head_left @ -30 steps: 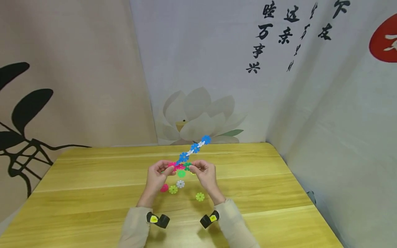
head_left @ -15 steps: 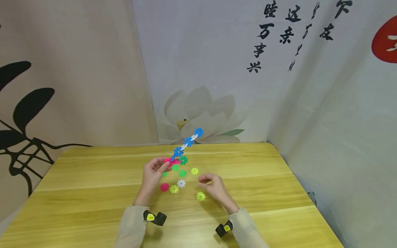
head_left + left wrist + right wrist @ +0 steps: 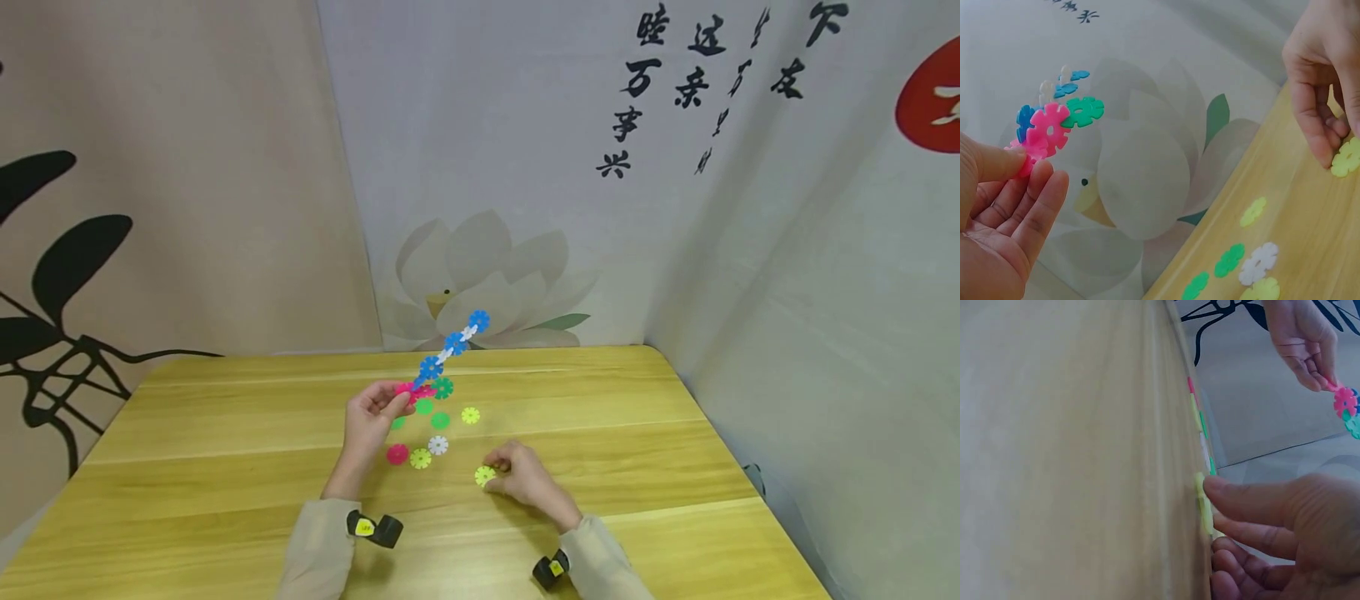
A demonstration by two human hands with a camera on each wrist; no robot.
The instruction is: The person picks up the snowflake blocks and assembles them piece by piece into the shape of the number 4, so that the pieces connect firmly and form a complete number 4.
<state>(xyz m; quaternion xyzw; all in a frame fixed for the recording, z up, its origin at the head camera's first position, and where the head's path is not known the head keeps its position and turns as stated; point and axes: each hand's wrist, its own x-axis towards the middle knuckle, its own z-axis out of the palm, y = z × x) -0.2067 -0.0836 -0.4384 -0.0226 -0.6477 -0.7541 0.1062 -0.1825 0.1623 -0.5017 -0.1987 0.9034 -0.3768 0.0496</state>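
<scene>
one chain of plastic flowers [image 3: 427, 367] is slanting up above the table [image 3: 637, 433], the left hand [image 3: 371, 418] pinching its pink end; the right hand [image 3: 523, 477] is pinching a yellow flower [image 3: 482, 477] at table level. both are looking light, stiff, maybe slick, notched rims probably offering the best hold.

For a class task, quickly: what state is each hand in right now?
Left hand: pinching a pink piece of the chain.
Right hand: curled at a yellow disc; whether gripping it cannot be told.
</scene>
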